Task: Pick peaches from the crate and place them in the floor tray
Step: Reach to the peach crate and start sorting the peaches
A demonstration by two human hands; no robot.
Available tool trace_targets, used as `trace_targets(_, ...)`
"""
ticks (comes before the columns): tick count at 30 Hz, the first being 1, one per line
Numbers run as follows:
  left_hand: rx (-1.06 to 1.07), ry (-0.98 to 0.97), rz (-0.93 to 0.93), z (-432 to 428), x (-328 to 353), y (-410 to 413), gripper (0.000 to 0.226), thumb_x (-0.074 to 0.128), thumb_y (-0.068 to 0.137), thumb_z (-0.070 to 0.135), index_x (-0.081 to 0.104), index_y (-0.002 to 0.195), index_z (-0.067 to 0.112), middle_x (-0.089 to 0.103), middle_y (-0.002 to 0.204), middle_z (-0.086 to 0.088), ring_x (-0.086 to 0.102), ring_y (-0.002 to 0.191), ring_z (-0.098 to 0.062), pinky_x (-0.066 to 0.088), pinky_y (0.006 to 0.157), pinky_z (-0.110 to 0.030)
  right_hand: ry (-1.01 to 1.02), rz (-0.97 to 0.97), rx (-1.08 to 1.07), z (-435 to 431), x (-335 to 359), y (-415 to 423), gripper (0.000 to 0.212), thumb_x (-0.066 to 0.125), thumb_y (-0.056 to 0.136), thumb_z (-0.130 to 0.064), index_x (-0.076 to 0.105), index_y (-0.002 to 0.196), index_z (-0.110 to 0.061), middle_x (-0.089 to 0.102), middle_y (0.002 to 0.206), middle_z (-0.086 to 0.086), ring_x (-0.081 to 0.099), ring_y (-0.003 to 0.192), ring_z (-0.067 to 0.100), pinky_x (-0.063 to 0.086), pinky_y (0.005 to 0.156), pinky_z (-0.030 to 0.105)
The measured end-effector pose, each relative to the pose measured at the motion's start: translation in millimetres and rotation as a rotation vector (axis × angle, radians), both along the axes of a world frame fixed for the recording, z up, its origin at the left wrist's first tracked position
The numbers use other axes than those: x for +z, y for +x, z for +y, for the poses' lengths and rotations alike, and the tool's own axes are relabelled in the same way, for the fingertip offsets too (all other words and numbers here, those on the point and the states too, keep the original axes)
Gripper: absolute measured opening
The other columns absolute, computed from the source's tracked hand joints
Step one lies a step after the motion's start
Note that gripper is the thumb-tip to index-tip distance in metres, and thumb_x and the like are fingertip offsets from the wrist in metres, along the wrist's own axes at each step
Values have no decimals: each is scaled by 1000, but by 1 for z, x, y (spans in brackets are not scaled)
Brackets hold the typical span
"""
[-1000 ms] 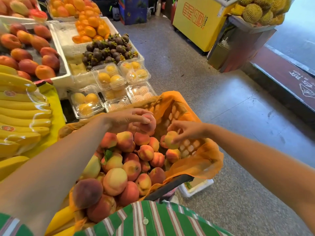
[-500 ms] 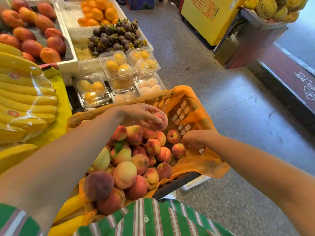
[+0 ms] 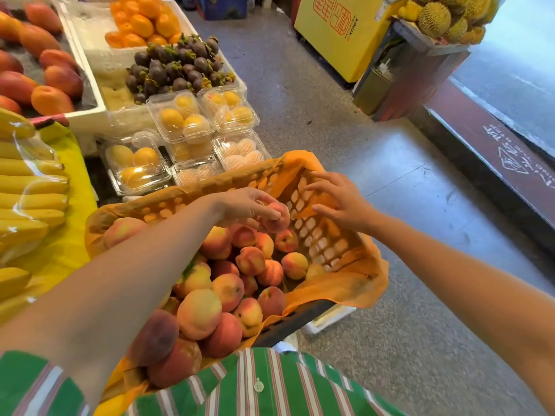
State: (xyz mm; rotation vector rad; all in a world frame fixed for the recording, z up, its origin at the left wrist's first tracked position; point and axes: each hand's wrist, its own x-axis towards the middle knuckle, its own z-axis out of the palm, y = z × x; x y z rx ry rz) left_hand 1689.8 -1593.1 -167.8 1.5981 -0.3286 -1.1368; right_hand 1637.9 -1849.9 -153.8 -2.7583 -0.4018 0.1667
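An orange-lined crate (image 3: 318, 244) full of peaches (image 3: 198, 313) stands in front of me. My left hand (image 3: 243, 205) holds one pink peach (image 3: 277, 219) just above the pile, near the crate's far side. Spread open with straight fingers, my right hand (image 3: 339, 199) hovers over the crate's far right wall and holds nothing. A white tray (image 3: 330, 319) shows on the floor, mostly hidden under the crate's right corner.
Clear boxes of yellow fruit (image 3: 180, 121) sit just beyond the crate. Bananas (image 3: 30, 187) lie at left, mangosteens (image 3: 177, 67) and oranges (image 3: 141, 22) behind. A yellow cabinet (image 3: 339, 28) and a durian stand (image 3: 438, 22) rise at right. Grey floor (image 3: 390, 370) lies right of the crate.
My right hand let go of a small peach in the crate, then rose and spread open over the far right wall. The left hand still holds its peach.
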Motion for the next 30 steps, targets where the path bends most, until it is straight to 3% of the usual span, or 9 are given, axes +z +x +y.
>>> trace_targets(3,23,94,-83,-20,-12,1,39,70,86,19,59,123,13,62,118,-9,62,105,-22,54,86,-38,41,104,-42,-16,-18,-12,60,56,93,-42,37,146,-21,17,160,1,18,147,19,22,118,38)
trace_targets(6,83,203,-200,-43,-32,4,41,72,84,22,58,121,10,62,118,-12,62,105,-26,54,85,-40,120,122,-38,-15,-33,-21,69,53,94,-41,25,151,-15,1,163,1,2,150,12,13,122,36)
trace_targets(10,149,347,-287,-68,-61,12,48,73,81,32,58,120,8,61,115,-10,60,103,-26,51,75,-34,158,70,-77,-11,-37,-22,69,49,94,-41,25,151,-12,3,163,4,2,150,13,12,122,34)
trace_targets(13,180,422,-323,-82,-82,17,56,68,77,44,59,117,5,63,116,-14,61,102,-33,54,85,-42,190,34,-69,-12,-41,-21,66,51,94,-37,29,150,-10,7,163,6,6,150,14,15,121,34)
trace_targets(16,202,492,-358,-93,-91,19,48,62,85,39,59,118,3,62,116,-17,59,106,-36,50,89,-40,201,10,-65,-13,-45,-20,62,52,95,-34,33,148,-9,10,162,8,8,150,16,16,121,34)
trace_targets(22,261,472,-196,-95,-102,25,48,57,93,32,48,130,4,54,129,-19,55,114,-36,49,96,-48,192,-8,-60,-16,-51,-19,60,51,95,-38,36,147,-11,10,162,5,9,150,14,20,121,38)
trace_targets(25,244,453,-160,-92,-93,21,50,55,94,31,44,135,6,52,131,-14,54,114,-32,50,95,-44,195,1,-68,-16,-50,-19,59,50,95,-40,36,146,-14,7,163,2,8,150,12,21,120,38)
trace_targets(30,75,412,-247,-84,-73,12,21,57,93,22,60,110,9,57,102,-14,53,86,-25,44,72,-32,182,4,-77,-15,-48,-20,59,49,94,-43,38,146,-17,7,163,-1,8,149,11,24,119,39)
